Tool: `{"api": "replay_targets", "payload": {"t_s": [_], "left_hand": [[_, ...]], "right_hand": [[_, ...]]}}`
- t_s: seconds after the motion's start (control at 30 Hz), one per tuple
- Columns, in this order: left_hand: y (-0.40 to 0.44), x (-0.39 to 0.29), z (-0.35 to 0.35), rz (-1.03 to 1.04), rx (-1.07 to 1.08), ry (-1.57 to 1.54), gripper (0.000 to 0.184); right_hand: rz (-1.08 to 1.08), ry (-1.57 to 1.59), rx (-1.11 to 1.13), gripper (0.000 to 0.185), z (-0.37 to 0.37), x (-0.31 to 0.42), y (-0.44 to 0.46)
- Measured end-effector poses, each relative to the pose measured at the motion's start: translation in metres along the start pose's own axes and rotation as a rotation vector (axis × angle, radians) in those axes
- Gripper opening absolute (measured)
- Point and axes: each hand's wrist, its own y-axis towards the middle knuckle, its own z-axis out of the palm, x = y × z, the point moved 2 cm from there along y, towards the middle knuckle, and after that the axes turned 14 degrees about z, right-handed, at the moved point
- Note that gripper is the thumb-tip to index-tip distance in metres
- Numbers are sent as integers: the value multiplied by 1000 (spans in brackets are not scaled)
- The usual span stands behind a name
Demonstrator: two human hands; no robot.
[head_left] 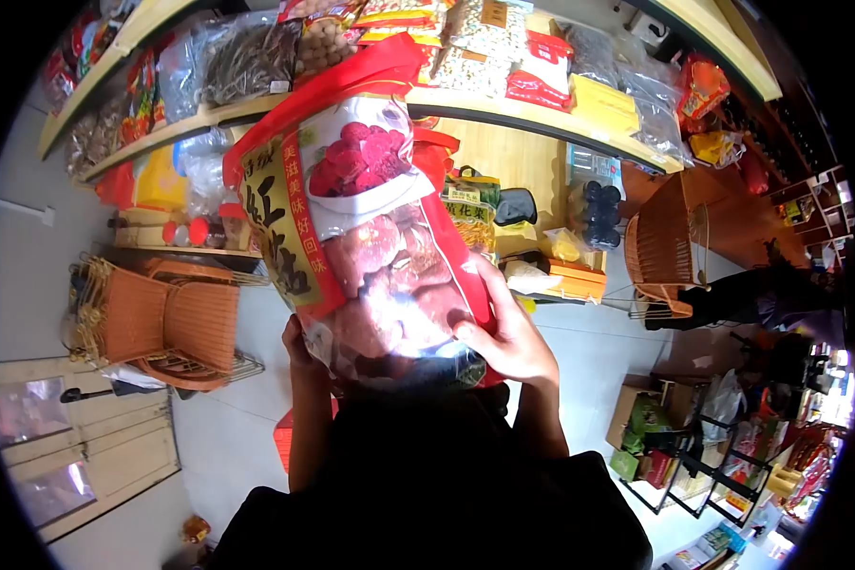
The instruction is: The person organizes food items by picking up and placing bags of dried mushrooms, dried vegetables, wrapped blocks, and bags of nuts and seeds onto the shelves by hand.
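Note:
A large red bag (380, 256) with a clear front, Chinese lettering and a picture of a white bowl of red pieces is held up before my body, tilted to the left. Brown-red dried pieces show through its lower front. My left hand (301, 347) grips the lower left edge, its fingers mostly hidden behind the bag. On the lower right edge is my right hand (508, 332), thumb on the front and fingers along the side. The bag's upper part overlaps the front of a wooden shelf (503, 112).
Packaged goods (484, 33) fill the curved shelf ahead. Wicker chairs stand at the left (166, 323) and right (665, 237). Below the shelf are jars (199, 231) and dark bottles (598, 214). A black rack (698, 465) with goods is at the lower right.

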Motion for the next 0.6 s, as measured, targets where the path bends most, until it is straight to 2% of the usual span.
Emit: {"api": "replay_targets", "payload": {"t_s": [0.03,0.13,0.2,0.27,0.3,0.33,0.47,0.53,0.6], "left_hand": [[3,-4,16,-8,-43,8,79],[3,-29,49,-3,-63,104,78],[1,-42,65,19,-91,162,78],[1,-60,86,99,-8,299,74],[4,-62,99,134,-108,191,67],[9,-71,108,153,-94,194,67],[43,-102,115,31,202,364,50],[54,-119,141,-5,320,515,52],[50,-130,182,74,363,571,56]], "right_hand": [[1,25,20,80,-5,-2,-6],[-165,-197,5,98,-15,1,-21],[-169,-276,-15,111,-11,9,-28],[-166,-360,-50,116,-9,18,-37],[-154,-358,-78,119,-7,21,-40],[-182,-365,-121,119,-6,24,-42],[-122,-313,-189,120,2,17,-40],[-53,-256,-124,128,7,14,-31],[-93,-231,-148,130,14,3,-19]]}}
